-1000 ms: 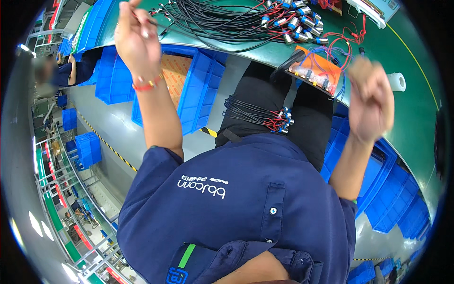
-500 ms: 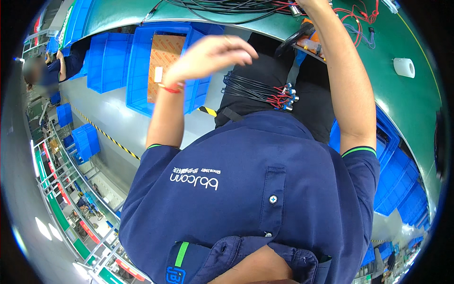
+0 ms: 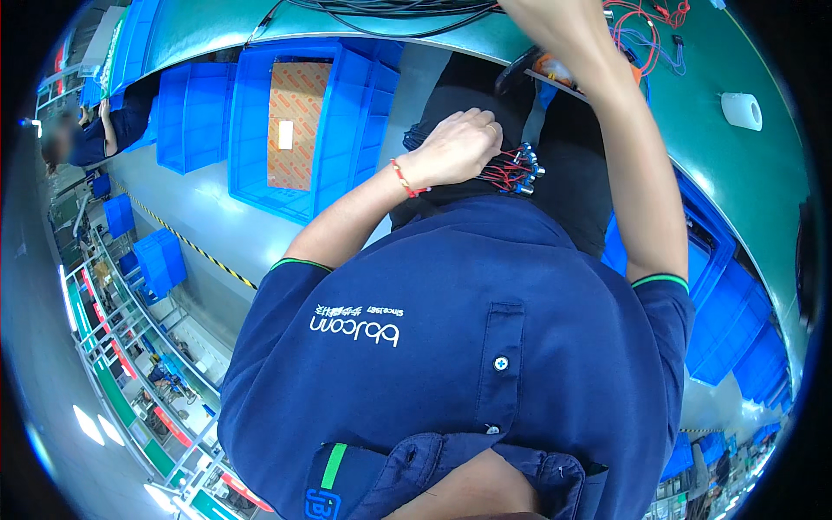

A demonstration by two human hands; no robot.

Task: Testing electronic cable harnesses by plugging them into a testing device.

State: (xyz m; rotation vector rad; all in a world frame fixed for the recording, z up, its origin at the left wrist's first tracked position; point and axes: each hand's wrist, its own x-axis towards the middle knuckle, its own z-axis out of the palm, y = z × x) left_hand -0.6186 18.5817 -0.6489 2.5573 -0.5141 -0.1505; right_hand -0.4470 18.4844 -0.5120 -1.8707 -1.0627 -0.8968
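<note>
My left hand (image 3: 459,149), with a red string bracelet at its wrist, lies curled over a bundle of black cables (image 3: 419,137) across my lap. Red wires and metal connectors with blue parts (image 3: 525,169) stick out on the right side of that hand. Its fingertips are hidden beneath it, closed round the cables. Over the green worktable (image 3: 702,65), my right hand (image 3: 559,28) reaches to the top edge of the picture. That edge and the hand itself hide its fingers. More long black cables (image 3: 390,19) lie on the table to its left.
An orange tool (image 3: 551,68) with a black part sits at the table edge. Red wires (image 3: 637,24) and a white roll (image 3: 742,111) are on the right. Blue bins (image 3: 351,130), one holding orange-brown cardboard (image 3: 299,100), stand at left. Another person (image 3: 108,134) is far left.
My left hand has come down and right from the air above the blue bin onto the cable bundle in my lap. My right hand has moved slightly left and nearer.
</note>
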